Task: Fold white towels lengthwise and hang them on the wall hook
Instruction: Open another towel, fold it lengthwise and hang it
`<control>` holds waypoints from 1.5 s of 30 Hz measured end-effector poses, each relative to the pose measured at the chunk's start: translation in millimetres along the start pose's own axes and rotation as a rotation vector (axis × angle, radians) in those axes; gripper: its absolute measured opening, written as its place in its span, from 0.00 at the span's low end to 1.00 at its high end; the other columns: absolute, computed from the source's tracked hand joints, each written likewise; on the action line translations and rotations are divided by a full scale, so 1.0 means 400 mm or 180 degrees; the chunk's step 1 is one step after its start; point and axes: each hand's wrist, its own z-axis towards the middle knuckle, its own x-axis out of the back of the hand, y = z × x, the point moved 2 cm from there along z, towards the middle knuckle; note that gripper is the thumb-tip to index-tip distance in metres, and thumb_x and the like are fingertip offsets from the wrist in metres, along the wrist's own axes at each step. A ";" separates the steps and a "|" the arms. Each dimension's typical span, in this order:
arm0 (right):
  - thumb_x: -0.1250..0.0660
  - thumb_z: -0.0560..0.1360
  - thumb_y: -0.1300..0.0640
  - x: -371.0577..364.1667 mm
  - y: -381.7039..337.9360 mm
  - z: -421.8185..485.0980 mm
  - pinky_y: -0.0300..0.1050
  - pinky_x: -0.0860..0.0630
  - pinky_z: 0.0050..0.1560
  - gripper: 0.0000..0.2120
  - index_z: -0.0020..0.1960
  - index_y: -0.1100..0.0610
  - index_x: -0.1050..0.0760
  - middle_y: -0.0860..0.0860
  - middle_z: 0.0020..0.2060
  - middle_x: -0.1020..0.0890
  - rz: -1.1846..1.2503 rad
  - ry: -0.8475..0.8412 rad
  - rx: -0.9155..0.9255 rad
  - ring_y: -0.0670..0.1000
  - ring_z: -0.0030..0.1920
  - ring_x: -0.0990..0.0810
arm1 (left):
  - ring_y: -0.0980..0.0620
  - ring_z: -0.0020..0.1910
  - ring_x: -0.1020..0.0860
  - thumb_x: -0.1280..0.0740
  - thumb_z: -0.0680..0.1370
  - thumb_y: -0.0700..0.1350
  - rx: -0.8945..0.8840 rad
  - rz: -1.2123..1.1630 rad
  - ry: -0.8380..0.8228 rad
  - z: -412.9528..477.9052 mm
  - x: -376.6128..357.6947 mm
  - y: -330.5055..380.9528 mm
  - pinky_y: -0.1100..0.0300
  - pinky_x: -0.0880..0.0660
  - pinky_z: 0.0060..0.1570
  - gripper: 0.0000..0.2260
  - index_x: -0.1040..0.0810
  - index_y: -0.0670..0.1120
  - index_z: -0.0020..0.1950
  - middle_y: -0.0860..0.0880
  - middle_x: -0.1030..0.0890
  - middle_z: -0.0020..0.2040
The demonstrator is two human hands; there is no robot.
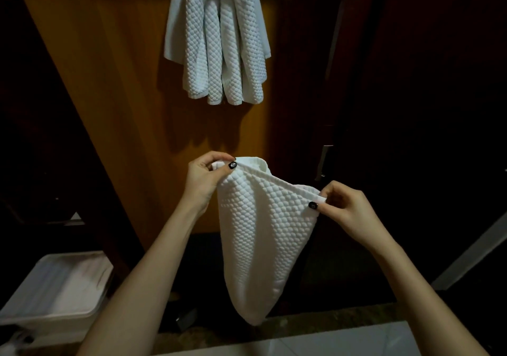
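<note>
A white quilted towel [263, 235] hangs in the air in front of me, folded so that it tapers to a point at the bottom. My left hand [204, 177] pinches its upper left corner with thumb and fingers. My right hand [343, 207] pinches the upper right corner, a little lower. Higher up, several white quilted towels [219, 40] hang bunched together against the orange wooden wall panel [123, 81]; the hook itself is hidden behind them at the top edge of the view.
A white plastic bin [55, 295] stands on the floor at the lower left. Dark wooden doors with a metal handle [322, 163] fill the right side. A pale tiled surface [329, 339] lies along the bottom edge.
</note>
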 end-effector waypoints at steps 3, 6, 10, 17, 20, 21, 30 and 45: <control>0.31 0.75 0.54 0.016 -0.008 0.006 0.33 0.30 0.34 0.08 0.40 0.50 0.29 0.45 0.35 0.25 -0.1010 0.0309 0.0442 0.44 0.37 0.25 | 0.59 0.41 0.19 0.28 0.72 0.37 -0.0009 0.0184 -0.0225 -0.001 0.001 -0.002 0.67 0.24 0.37 0.12 0.16 0.55 0.39 0.54 0.16 0.42; 0.34 0.77 0.56 0.021 -0.004 0.010 0.37 0.30 0.36 0.07 0.42 0.53 0.31 0.46 0.38 0.26 -0.1395 0.0369 0.0461 0.43 0.38 0.26 | 0.61 0.40 0.19 0.27 0.71 0.37 -0.0102 0.0394 -0.0388 -0.002 -0.003 0.002 0.69 0.25 0.37 0.12 0.16 0.56 0.39 0.56 0.16 0.41; 0.35 0.78 0.54 0.022 0.003 0.012 0.36 0.28 0.31 0.08 0.42 0.52 0.31 0.46 0.34 0.25 -0.1236 0.0459 0.0247 0.42 0.38 0.24 | 0.63 0.38 0.20 0.25 0.70 0.39 -0.0010 0.0657 -0.0636 -0.013 -0.007 -0.002 0.72 0.27 0.35 0.12 0.16 0.57 0.39 0.57 0.16 0.41; 0.30 0.74 0.49 0.044 0.001 0.004 0.32 0.29 0.34 0.09 0.38 0.48 0.28 0.47 0.34 0.23 -0.0868 0.0246 -0.0024 0.41 0.37 0.24 | 0.61 0.41 0.19 0.26 0.71 0.37 -0.0033 0.0961 -0.0724 -0.019 0.001 -0.029 0.70 0.25 0.39 0.14 0.17 0.57 0.35 0.58 0.16 0.39; 0.29 0.73 0.47 0.045 -0.005 -0.009 0.36 0.26 0.35 0.07 0.39 0.47 0.25 0.46 0.36 0.21 -0.0721 -0.0025 -0.0199 0.41 0.39 0.22 | 0.64 0.41 0.20 0.27 0.72 0.37 -0.0062 0.1041 -0.0636 -0.016 -0.007 -0.038 0.70 0.26 0.39 0.13 0.19 0.56 0.36 0.59 0.17 0.38; 0.29 0.73 0.48 0.046 -0.005 -0.017 0.37 0.25 0.35 0.06 0.39 0.46 0.24 0.46 0.37 0.20 -0.0718 -0.0142 -0.0249 0.40 0.39 0.21 | 0.64 0.40 0.20 0.27 0.72 0.37 -0.0068 0.1048 -0.0647 -0.014 -0.009 -0.039 0.70 0.27 0.38 0.13 0.19 0.57 0.36 0.60 0.17 0.38; 0.30 0.74 0.50 0.020 0.052 -0.049 0.34 0.28 0.39 0.05 0.42 0.45 0.26 0.43 0.42 0.25 -0.1505 -0.0302 -0.0166 0.41 0.42 0.24 | 0.65 0.38 0.23 0.31 0.75 0.38 -0.0229 0.1121 -0.0496 -0.005 -0.007 -0.029 0.70 0.29 0.37 0.11 0.22 0.54 0.41 0.58 0.20 0.40; 0.30 0.76 0.60 -0.032 -0.068 0.066 0.31 0.32 0.30 0.08 0.41 0.54 0.28 0.45 0.31 0.25 -0.0645 0.1192 0.0641 0.44 0.34 0.24 | 0.67 0.39 0.24 0.32 0.75 0.33 -0.0642 0.1046 0.0236 0.008 0.061 -0.022 0.74 0.31 0.39 0.09 0.22 0.48 0.43 0.56 0.21 0.41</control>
